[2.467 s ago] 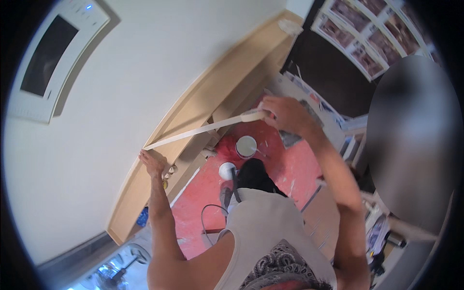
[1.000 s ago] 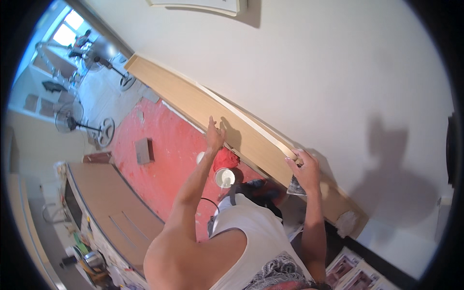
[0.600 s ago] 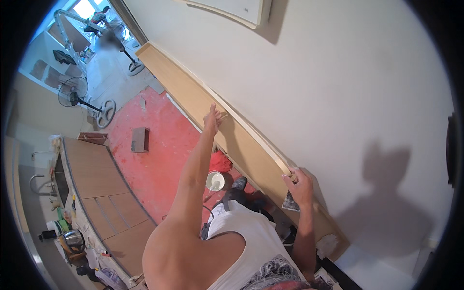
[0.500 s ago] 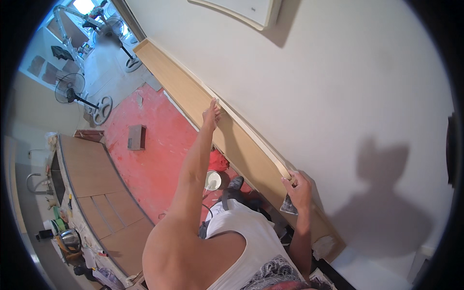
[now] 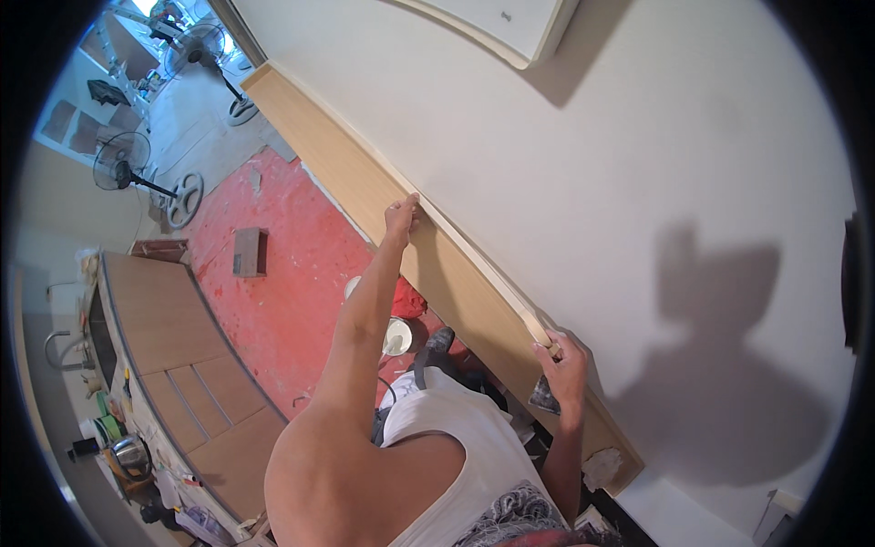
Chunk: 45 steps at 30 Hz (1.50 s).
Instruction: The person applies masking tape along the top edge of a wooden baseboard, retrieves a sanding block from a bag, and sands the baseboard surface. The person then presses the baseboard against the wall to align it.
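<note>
A long, thin, pale wooden strip (image 5: pixel 484 268) runs slantwise along the wall, above the back edge of a light wood shelf board (image 5: pixel 333 157). Well along the strip, my left hand (image 5: pixel 401 219) pinches it from above with the arm stretched out. Closer to me, my right hand (image 5: pixel 567 369) has thumb and fingers closed round the strip's near end. Just below that hand lies a dark, speckled object (image 5: pixel 544 396), too partly covered to name. At the board's near end sits a whitish patch (image 5: pixel 602 468), like paper or plaster.
On the red floor (image 5: pixel 283 314) stand a grey block (image 5: pixel 250 252), a bucket (image 5: pixel 397 336) with pale contents and a red bag (image 5: pixel 409 299). Low cabinets (image 5: pixel 155 310) line the left, a kettle (image 5: pixel 130 453) on top. Two pedestal fans (image 5: pixel 118 162) stand beyond.
The view has shifted slightly. Both hands keep hold of the strip, which appears to lie closer to the wall and board edge near my left hand. A second bucket shows behind my left forearm.
</note>
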Motion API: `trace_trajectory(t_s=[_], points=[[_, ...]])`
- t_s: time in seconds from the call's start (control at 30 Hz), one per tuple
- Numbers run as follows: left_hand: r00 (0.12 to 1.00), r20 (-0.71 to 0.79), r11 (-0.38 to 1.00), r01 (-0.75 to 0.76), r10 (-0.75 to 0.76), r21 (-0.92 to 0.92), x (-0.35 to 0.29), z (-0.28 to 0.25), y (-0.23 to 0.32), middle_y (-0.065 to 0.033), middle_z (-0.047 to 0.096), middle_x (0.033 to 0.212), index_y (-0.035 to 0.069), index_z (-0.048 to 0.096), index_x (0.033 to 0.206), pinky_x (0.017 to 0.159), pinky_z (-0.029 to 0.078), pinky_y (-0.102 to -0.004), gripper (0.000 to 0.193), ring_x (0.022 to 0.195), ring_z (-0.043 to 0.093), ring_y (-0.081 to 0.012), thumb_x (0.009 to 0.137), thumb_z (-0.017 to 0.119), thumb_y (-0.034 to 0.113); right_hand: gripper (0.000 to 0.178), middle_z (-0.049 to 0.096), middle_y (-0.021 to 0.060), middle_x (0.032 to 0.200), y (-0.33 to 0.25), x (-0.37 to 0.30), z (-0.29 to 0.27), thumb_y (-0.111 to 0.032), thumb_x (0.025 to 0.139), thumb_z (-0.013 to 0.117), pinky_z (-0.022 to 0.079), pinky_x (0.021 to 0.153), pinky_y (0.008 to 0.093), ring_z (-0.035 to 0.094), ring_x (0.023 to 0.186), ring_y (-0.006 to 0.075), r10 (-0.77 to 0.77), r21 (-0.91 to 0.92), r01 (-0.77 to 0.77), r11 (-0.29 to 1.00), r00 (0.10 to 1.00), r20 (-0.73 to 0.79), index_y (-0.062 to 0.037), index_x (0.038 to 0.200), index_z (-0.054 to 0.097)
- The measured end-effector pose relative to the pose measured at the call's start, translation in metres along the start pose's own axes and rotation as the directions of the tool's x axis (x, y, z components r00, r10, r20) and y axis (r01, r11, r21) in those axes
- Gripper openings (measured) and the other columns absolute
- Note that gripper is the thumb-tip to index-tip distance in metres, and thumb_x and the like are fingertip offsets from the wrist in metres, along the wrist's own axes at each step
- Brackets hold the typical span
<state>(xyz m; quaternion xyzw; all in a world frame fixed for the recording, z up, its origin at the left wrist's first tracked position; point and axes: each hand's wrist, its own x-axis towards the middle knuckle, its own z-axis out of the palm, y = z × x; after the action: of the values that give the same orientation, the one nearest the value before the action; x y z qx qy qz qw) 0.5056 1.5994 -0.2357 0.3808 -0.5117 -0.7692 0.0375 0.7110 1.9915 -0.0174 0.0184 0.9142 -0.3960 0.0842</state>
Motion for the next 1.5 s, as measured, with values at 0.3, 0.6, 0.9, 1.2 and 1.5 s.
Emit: trace_trajectory(t_s=[0.3, 0.6, 0.9, 1.2, 1.5], points=[[0.999, 0.015, 0.999, 0.036, -0.036, -0.004, -0.005, 0.0, -0.002, 0.0045, 0.06, 0.081, 0.014, 0.062, 0.088, 0.056, 0.048, -0.0225, 0.025, 0.072, 0.058, -0.0075, 0.088, 0.077, 0.034, 0.035, 0.074, 0.0194, 0.099, 0.007, -0.003, 0.001, -0.019, 0.082, 0.08, 0.054, 0.075, 0.0367, 0.071, 0.085, 0.0298, 0.101, -0.005, -0.101, 0.995, 0.995, -0.008, 0.0021, 0.11, 0.073], [1.0, 0.007, 0.999, 0.01, -0.01, 0.05, -0.011, 0.004, 0.005, 0.0029, 0.063, 0.076, 0.014, 0.061, 0.082, 0.054, 0.048, -0.0228, 0.026, 0.068, 0.061, -0.0078, 0.086, 0.078, 0.034, 0.035, 0.074, 0.0188, 0.096, 0.003, 0.0, 0.0, -0.018, 0.083, 0.08, 0.054, 0.074, 0.0357, 0.071, 0.079, 0.0273, 0.075, 0.0, -0.075, 0.997, 0.996, -0.041, 0.0025, 0.111, 0.072], [0.999, -0.023, 0.998, -0.039, 0.04, 0.048, -0.009, 0.006, 0.001, -0.0006, 0.065, 0.074, 0.013, 0.059, 0.077, 0.05, 0.048, -0.0244, 0.029, 0.062, 0.06, -0.0091, 0.084, 0.08, 0.031, 0.038, 0.073, 0.0164, 0.086, -0.002, 0.001, -0.002, -0.021, 0.083, 0.079, 0.051, 0.067, 0.0349, 0.062, 0.067, 0.0228, 0.099, -0.038, -0.101, 0.994, 0.994, -0.056, 0.0017, 0.112, 0.073], [0.999, -0.012, 0.997, -0.035, 0.036, 0.075, -0.009, 0.006, 0.003, -0.0006, 0.066, 0.075, 0.012, 0.061, 0.076, 0.052, 0.049, -0.0245, 0.026, 0.065, 0.063, -0.0098, 0.083, 0.08, 0.029, 0.039, 0.072, 0.0157, 0.085, -0.004, -0.001, 0.0, -0.021, 0.083, 0.08, 0.05, 0.064, 0.0343, 0.06, 0.064, 0.0205, 0.068, -0.052, -0.072, 0.996, 0.995, -0.074, 0.002, 0.113, 0.073], [1.0, -0.008, 0.997, -0.012, 0.013, 0.075, -0.012, 0.008, 0.005, -0.0009, 0.067, 0.076, 0.012, 0.063, 0.077, 0.052, 0.05, -0.0241, 0.026, 0.066, 0.063, -0.0094, 0.085, 0.08, 0.03, 0.035, 0.066, 0.0088, 0.076, 0.012, -0.003, 0.005, -0.017, 0.083, 0.08, 0.044, 0.057, 0.0295, 0.051, 0.06, 0.0125, 0.025, -0.045, -0.03, 0.999, 0.994, -0.103, 0.0016, 0.112, 0.073]])
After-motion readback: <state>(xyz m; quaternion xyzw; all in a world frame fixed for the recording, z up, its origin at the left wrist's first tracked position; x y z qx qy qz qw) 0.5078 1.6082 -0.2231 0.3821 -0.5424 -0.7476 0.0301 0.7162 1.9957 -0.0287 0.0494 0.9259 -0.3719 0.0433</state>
